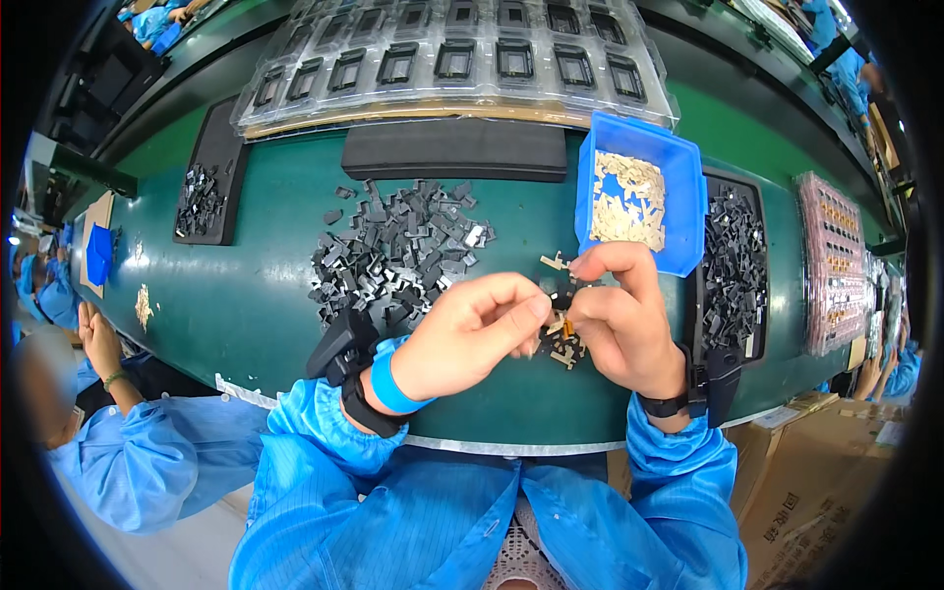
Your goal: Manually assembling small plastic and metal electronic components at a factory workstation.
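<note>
So, both hands pinch a part (black)

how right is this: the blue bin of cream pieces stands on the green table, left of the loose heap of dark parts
Wrong side: the head view shows the blue bin of cream pieces on the green table, right of the loose heap of dark parts.

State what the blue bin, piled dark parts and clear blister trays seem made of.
Blue bin: likely plastic, satin, from its even colour and rounded corners. Piled dark parts: perhaps matt plastic, though bright glints leave metal open. Clear blister trays: probably glossy plastic, see-through with highlights.
</note>
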A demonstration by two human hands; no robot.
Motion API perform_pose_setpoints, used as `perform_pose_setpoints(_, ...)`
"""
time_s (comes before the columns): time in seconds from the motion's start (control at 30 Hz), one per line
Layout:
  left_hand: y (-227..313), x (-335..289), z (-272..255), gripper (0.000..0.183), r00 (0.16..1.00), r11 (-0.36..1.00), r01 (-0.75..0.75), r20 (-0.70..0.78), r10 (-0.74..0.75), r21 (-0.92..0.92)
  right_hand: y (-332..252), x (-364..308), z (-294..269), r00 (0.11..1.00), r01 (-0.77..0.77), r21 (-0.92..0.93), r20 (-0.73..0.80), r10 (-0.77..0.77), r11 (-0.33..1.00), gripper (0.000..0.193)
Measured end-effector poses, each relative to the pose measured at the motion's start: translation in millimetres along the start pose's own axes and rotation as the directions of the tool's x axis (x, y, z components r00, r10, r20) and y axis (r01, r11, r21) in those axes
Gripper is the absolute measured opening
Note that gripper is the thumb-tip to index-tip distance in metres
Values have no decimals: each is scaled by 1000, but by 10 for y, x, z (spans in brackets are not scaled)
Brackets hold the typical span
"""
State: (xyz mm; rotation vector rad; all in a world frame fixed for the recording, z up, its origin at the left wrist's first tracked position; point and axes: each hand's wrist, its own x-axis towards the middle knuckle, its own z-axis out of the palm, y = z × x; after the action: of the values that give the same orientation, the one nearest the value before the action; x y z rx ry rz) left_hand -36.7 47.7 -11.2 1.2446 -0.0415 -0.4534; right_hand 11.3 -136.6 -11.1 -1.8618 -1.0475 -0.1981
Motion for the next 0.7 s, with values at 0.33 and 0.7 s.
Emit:
perform_pose_setpoints(0.33, 4, -24, 39, 18, 751, 615, -573, 47, 659, 541, -25, -67, 102, 995, 40, 143, -98, -26, 989, 16)
perform_pose_setpoints(0.7, 0, -27, 50, 16, 744, 604, -590, 70, 665, 535, -19, -91, 130, 996, 25, 212, -83, -7, 977, 13)
